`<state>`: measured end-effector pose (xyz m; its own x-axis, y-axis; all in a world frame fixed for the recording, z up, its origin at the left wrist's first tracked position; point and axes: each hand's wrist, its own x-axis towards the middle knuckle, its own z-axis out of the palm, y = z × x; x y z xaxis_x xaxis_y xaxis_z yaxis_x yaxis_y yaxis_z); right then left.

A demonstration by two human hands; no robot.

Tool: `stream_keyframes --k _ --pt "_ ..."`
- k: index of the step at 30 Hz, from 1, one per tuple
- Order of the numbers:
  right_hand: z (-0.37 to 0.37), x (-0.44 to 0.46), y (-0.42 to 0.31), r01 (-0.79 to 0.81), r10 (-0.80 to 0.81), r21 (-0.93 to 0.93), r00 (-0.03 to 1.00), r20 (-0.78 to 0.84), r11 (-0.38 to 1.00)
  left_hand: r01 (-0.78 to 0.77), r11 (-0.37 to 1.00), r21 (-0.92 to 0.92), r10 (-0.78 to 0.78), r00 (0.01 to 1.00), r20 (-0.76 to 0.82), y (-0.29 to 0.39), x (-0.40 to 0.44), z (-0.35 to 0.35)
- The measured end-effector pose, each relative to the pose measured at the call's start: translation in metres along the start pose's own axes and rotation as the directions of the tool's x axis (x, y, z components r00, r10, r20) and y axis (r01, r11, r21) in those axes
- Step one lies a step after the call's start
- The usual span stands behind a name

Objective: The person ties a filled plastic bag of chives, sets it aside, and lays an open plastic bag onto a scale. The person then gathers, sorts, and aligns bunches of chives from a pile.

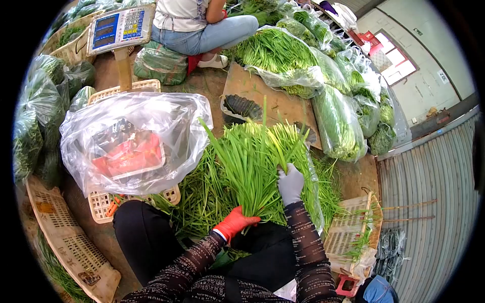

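My left hand [235, 223], in a red glove, is closed around the lower ends of a fanned bunch of garlic chives [242, 169]. The long flat leaves point up and away from me. To its right, my right hand [291, 185], in a grey glove, is closed on a few leaves, some of them yellowish [277, 143]. A heap of loose chives [199, 189] lies in front of my lap and spreads left under the bunch. My fingertips are partly hidden by the leaves.
A clear plastic bag [184, 113] covers a crate by the scale [121, 30] at left. Bagged greens [338, 123] line the right; beige crates [348, 230] stand at both sides. A person [202, 35] sits ahead on a green bundle [160, 63].
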<state>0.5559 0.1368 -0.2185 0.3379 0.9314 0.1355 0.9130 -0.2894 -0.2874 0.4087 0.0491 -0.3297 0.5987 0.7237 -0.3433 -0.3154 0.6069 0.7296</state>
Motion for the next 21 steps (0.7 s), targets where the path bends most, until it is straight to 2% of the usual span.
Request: stream_keyframes --k 4,5,6,7,9,11,13,14,15,16,17,18,19,20,21 --pt "0.0 0.0 0.003 -0.041 0.037 0.069 0.998 0.053 0.997 -0.022 0.999 0.024 0.021 1.0 0.012 0.003 -0.001 0.0" --pt "0.0 -0.001 0.004 -0.111 0.086 0.316 0.992 0.091 0.942 -0.016 0.999 0.033 0.015 0.999 0.03 0.003 0.0 -0.001" --pt "0.002 -0.003 0.006 -0.181 0.124 0.539 0.982 0.14 0.823 -0.01 0.999 0.043 0.008 0.999 0.048 0.003 0.0 -0.002" --pt "0.009 -0.003 0.013 -0.181 0.123 0.539 0.982 0.141 0.822 -0.01 0.999 0.043 0.008 0.999 0.047 0.002 0.001 -0.002" --pt "0.032 -0.003 0.034 0.19 -0.127 0.581 0.981 -0.148 0.791 -0.005 0.999 0.033 0.004 1.0 0.03 0.001 0.002 -0.001" --pt "0.026 -0.006 0.026 0.188 -0.161 0.648 0.982 -0.102 0.738 0.005 1.0 0.023 -0.005 1.0 0.031 0.007 -0.001 0.001" --pt "0.013 -0.018 0.01 0.096 -0.153 0.902 0.988 -0.034 0.42 0.014 1.0 0.012 -0.014 0.999 0.033 0.01 -0.003 0.001" --pt "0.006 -0.024 -0.002 -0.02 -0.047 0.903 0.998 0.045 0.429 0.017 1.0 0.002 -0.017 0.999 0.04 0.009 -0.002 0.001" --pt "0.002 -0.029 -0.008 -0.021 -0.046 0.903 0.998 0.045 0.429 0.02 1.0 -0.007 -0.02 0.999 0.047 0.008 -0.002 0.001" --pt "-0.001 -0.035 -0.011 -0.286 0.015 0.931 0.957 0.29 0.226 0.02 1.0 -0.006 -0.02 0.999 0.048 0.007 -0.002 0.0" --pt "-0.001 -0.04 -0.013 -0.522 0.02 0.853 0.853 0.522 0.003 0.032 0.997 -0.069 -0.029 0.999 0.036 0.006 -0.003 0.0" --pt "0.007 -0.046 -0.013 -0.655 0.074 0.754 0.751 0.657 -0.05 0.042 0.99 -0.131 -0.039 0.999 0.026 0.004 -0.004 -0.001" --pt "0.01 -0.056 -0.016 -0.778 0.001 0.579 0.597 0.802 -0.243 0.041 0.99 -0.132 -0.038 0.999 0.029 -0.003 -0.001 -0.002" --pt "0.016 -0.071 -0.02 -0.836 -0.059 0.471 0.505 0.861 -0.282 -0.102 0.963 -0.251 0.114 0.993 0.033 -0.018 0.009 -0.005" --pt "0.018 -0.08 -0.024 -0.882 -0.123 0.354 0.407 0.905 -0.312 -0.066 0.905 -0.419 0.111 0.99 0.082 -0.032 0.018 -0.013"
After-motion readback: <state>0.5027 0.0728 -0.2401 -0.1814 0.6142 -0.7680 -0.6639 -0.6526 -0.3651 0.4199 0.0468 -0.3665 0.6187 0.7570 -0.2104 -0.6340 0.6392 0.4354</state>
